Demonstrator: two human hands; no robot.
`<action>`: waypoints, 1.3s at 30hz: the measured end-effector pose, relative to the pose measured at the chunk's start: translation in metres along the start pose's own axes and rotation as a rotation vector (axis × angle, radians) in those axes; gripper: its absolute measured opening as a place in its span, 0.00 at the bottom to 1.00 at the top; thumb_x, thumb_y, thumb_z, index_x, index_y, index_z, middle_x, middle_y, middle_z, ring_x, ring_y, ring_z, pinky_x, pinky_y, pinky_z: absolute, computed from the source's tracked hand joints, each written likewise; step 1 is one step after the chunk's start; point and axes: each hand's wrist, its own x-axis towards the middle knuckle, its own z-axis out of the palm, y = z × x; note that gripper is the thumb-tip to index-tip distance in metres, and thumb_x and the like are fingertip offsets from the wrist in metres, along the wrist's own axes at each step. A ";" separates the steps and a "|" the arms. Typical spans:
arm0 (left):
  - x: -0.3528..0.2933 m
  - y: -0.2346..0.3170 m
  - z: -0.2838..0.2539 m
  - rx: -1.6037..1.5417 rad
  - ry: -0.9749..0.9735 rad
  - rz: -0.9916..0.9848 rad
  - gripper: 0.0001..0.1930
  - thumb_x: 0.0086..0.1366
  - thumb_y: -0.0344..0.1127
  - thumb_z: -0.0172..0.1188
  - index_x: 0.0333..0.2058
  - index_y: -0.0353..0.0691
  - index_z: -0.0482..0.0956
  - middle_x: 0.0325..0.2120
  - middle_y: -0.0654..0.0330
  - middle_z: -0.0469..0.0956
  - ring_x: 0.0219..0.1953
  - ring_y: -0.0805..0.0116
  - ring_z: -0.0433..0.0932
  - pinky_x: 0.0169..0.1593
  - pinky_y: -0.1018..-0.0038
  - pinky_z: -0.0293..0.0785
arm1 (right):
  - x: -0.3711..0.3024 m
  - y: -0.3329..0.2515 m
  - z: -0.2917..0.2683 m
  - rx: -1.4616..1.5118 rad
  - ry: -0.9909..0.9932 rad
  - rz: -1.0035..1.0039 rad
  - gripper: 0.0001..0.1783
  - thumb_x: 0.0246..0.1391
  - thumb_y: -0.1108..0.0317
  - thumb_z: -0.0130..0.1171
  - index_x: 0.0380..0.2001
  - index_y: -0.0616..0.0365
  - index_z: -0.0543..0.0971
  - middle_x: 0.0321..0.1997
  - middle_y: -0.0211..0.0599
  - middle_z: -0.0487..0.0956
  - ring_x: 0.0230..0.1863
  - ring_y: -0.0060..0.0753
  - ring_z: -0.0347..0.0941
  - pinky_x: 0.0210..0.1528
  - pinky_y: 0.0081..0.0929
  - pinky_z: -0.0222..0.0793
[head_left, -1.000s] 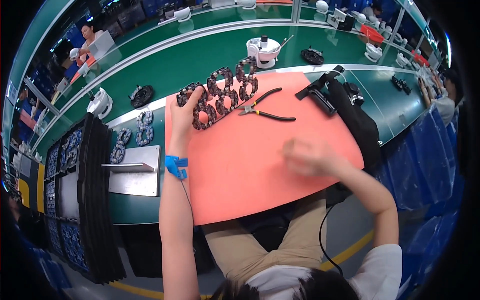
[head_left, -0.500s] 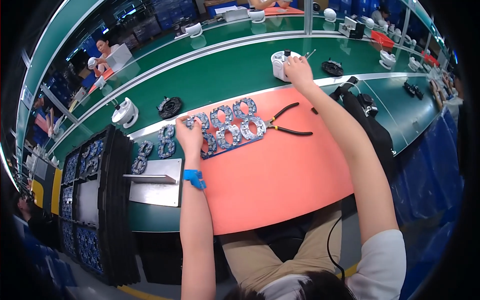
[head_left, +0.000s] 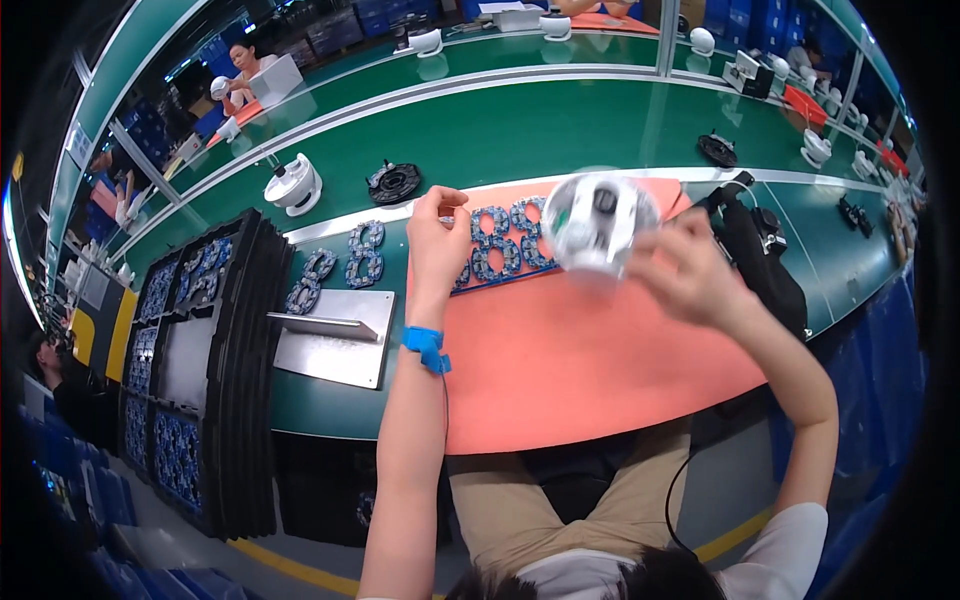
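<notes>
My right hand (head_left: 685, 265) grips a white round housing (head_left: 578, 232) by its right side, above the orange mat (head_left: 600, 350). The housing is smeared by motion, its open inside showing dark parts. My left hand (head_left: 440, 245) has its fingers curled together at the left end of a row of blue circuit boards (head_left: 495, 245), shaped like figure eights. It covers part of that row, and what its fingertips hold, if anything, is hidden. A blue wrist strap (head_left: 427, 348) circles my left wrist. The pliers are mostly hidden behind the housing and my right hand.
Left of the mat lie two loose circuit boards (head_left: 365, 254) and a metal plate with an upright fin (head_left: 335, 340). Black stacked trays (head_left: 245, 370) of boards stand further left. Beyond are a white housing (head_left: 293, 185), black round parts (head_left: 393, 182) and the green conveyor (head_left: 480, 120).
My right hand has brought the white housing from the green surface toward me, over the mat. My left hand stays by the boards. The whole view has shifted slightly.
</notes>
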 end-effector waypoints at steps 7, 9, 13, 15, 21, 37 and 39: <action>-0.005 0.010 0.009 -0.258 -0.324 -0.051 0.05 0.57 0.22 0.52 0.31 0.35 0.76 0.31 0.62 0.79 0.32 0.76 0.77 0.36 0.79 0.73 | -0.009 -0.064 0.011 0.234 -0.043 -0.113 0.14 0.46 0.69 0.58 0.39 0.49 0.78 0.41 0.28 0.75 0.40 0.26 0.73 0.41 0.28 0.65; -0.007 0.017 0.008 -0.310 -0.409 -0.044 0.05 0.58 0.24 0.54 0.32 0.36 0.77 0.31 0.64 0.79 0.34 0.77 0.76 0.39 0.78 0.72 | -0.016 -0.060 0.012 0.315 0.183 -0.089 0.16 0.40 0.70 0.63 0.37 0.51 0.78 0.42 0.29 0.76 0.40 0.26 0.73 0.41 0.27 0.66; -0.016 0.037 0.009 -0.386 -0.500 0.005 0.05 0.60 0.28 0.57 0.35 0.36 0.78 0.33 0.63 0.79 0.37 0.75 0.76 0.41 0.77 0.72 | -0.038 -0.008 0.023 0.298 0.360 0.318 0.18 0.47 0.69 0.61 0.43 0.59 0.75 0.41 0.38 0.76 0.40 0.39 0.73 0.43 0.37 0.69; -0.019 0.054 0.012 -0.431 -0.559 0.008 0.05 0.61 0.29 0.57 0.35 0.36 0.78 0.34 0.63 0.79 0.38 0.75 0.76 0.43 0.76 0.72 | -0.030 0.026 0.028 0.318 0.060 0.473 0.24 0.51 0.64 0.60 0.51 0.59 0.71 0.52 0.44 0.72 0.52 0.46 0.68 0.55 0.39 0.63; -0.018 0.083 0.028 -0.173 -0.781 0.166 0.13 0.63 0.33 0.56 0.45 0.36 0.78 0.39 0.58 0.79 0.43 0.69 0.76 0.49 0.73 0.70 | -0.054 0.060 0.088 0.110 -0.352 0.359 0.43 0.53 0.36 0.53 0.60 0.58 0.64 0.64 0.52 0.62 0.66 0.51 0.55 0.67 0.46 0.47; 0.018 0.084 0.065 -0.371 -1.246 -0.105 0.12 0.56 0.24 0.52 0.36 0.27 0.82 0.33 0.54 0.82 0.37 0.70 0.80 0.46 0.77 0.76 | -0.049 0.022 -0.051 0.725 -0.515 0.972 0.17 0.55 0.60 0.54 0.30 0.69 0.78 0.24 0.39 0.77 0.28 0.29 0.74 0.34 0.29 0.70; 0.018 0.083 0.065 -0.394 -1.254 -0.120 0.11 0.56 0.24 0.54 0.36 0.28 0.82 0.32 0.55 0.82 0.36 0.71 0.81 0.46 0.77 0.76 | -0.041 0.014 -0.062 0.668 -0.551 0.947 0.17 0.53 0.61 0.56 0.30 0.69 0.78 0.25 0.42 0.78 0.28 0.34 0.74 0.34 0.31 0.69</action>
